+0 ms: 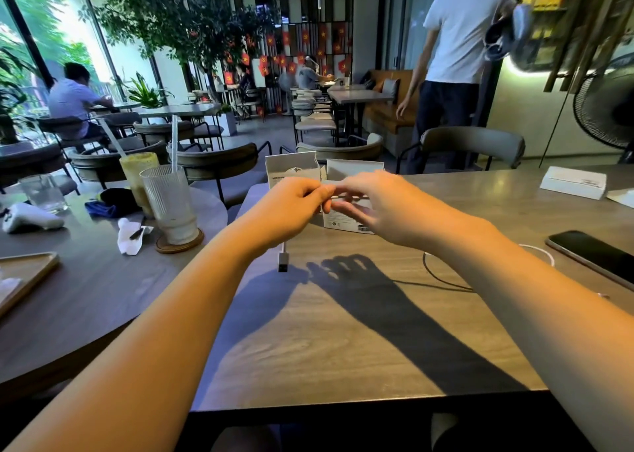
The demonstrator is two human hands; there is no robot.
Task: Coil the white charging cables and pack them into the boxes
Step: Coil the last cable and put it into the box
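Note:
My left hand (295, 204) and my right hand (374, 204) meet above the table, fingertips pinched together on a white charging cable. Its plug end (283, 261) dangles below my left wrist. Behind my hands stand two open white boxes: the left box (291, 168) holds something white, and the right box (346, 216) is partly hidden by my fingers. Another white cable (442, 278) lies looped on the table under my right forearm.
A black phone (597, 256) lies at the right, with a flat white box (573, 181) behind it. On the left table are two glasses (169, 204), a napkin (128, 237), a wooden tray (27, 273). A person (449, 70) stands beyond the chairs.

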